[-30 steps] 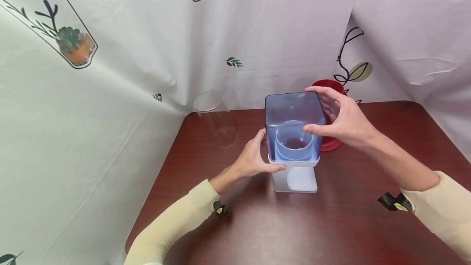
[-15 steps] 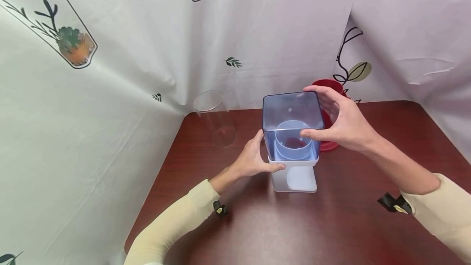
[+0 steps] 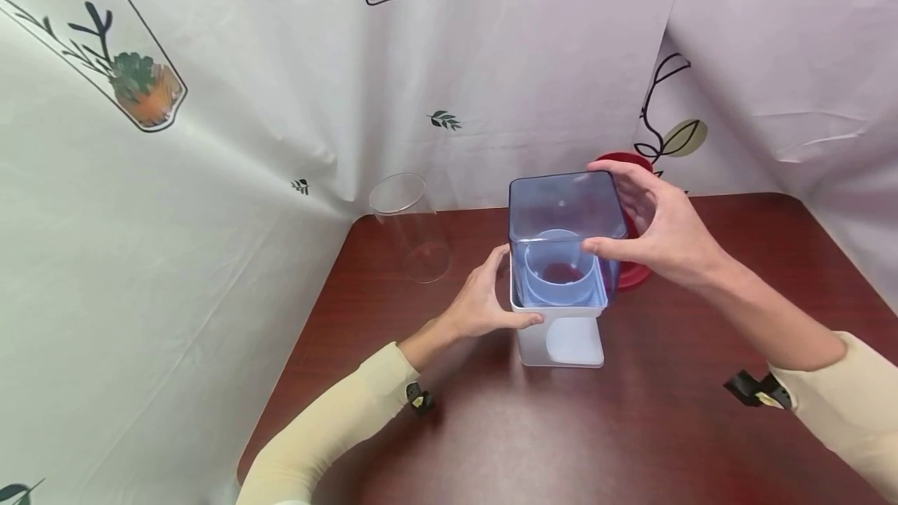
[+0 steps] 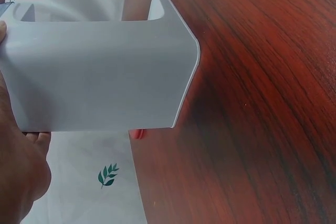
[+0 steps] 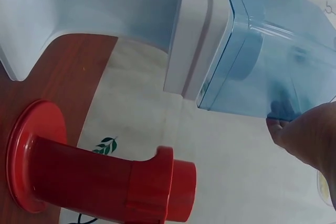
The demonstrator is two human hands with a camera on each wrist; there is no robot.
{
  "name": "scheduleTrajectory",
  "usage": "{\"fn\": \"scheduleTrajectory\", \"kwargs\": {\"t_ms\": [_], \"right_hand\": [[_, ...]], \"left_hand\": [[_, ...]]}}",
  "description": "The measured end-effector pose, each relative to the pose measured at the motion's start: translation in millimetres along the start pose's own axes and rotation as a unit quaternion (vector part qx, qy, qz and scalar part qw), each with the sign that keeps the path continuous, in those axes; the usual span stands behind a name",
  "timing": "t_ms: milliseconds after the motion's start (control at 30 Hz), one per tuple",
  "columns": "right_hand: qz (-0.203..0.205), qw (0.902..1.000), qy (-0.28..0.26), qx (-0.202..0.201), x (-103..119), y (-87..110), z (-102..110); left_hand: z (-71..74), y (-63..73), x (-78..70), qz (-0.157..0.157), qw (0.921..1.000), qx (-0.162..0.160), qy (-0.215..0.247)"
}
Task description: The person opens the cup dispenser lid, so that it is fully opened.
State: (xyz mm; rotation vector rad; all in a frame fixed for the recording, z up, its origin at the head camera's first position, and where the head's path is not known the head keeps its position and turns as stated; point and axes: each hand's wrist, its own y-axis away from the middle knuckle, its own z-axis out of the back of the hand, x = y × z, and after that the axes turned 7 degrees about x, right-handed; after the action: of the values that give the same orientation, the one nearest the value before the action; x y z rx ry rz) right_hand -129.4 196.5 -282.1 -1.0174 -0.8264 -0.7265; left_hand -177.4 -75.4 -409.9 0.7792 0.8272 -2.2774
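A see-through blue square box (image 3: pixel 554 205) stands over the top tray of a white C-shaped stand (image 3: pixel 575 343). Thumb and fingers of my right hand (image 3: pixel 666 236) grip the box's upper right part. Through its walls shows a round ring (image 3: pixel 560 294) on the tray. The box sits slightly off to the right, with the tray's white rim bared at the left. My left hand (image 3: pixel 484 306) holds the stand's upper part, thumb along the front. In the left wrist view the stand's smooth back (image 4: pixel 100 72) faces the camera. The right wrist view shows the blue box (image 5: pixel 283 51) against the tray.
Behind my right hand stands a red flanged tube (image 3: pixel 634 277), fuller in the right wrist view as a red cylinder (image 5: pixel 84 177). A clear cylinder (image 3: pixel 414 228) is upright at the back left. Printed cloth (image 3: pixel 533 68) hangs behind the brown table (image 3: pixel 477 427).
My right hand and the blue box first shift slightly left and tilt, then move to the right, baring the tray's left rim. My left hand and the stand stay put.
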Motion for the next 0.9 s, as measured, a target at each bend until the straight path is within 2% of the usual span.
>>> {"fn": "scheduleTrajectory", "kwargs": {"t_ms": [133, 400, 567, 900], "right_hand": [[-0.003, 0.9999, -0.015, -0.004, 0.5, 1.2, 0.9], [0.017, 0.9950, -0.098, -0.009, 1.6, 3.8, 4.1], [0.023, 0.9926, -0.119, -0.008, 2.8, 5.5, 6.0], [0.049, 0.9872, -0.151, -0.015, 7.4, 7.1, 9.7]], "left_hand": [[-0.3, 1.1, -0.6, 0.006, 1.0000, 0.002, 0.006], [-0.1, 3.8, -3.0, 0.021, 0.9993, 0.023, 0.022], [3.1, 4.2, -6.9, 0.024, 0.9986, 0.039, 0.025], [5.0, 0.8, -16.6, 0.034, 0.9984, 0.034, 0.029]]}}
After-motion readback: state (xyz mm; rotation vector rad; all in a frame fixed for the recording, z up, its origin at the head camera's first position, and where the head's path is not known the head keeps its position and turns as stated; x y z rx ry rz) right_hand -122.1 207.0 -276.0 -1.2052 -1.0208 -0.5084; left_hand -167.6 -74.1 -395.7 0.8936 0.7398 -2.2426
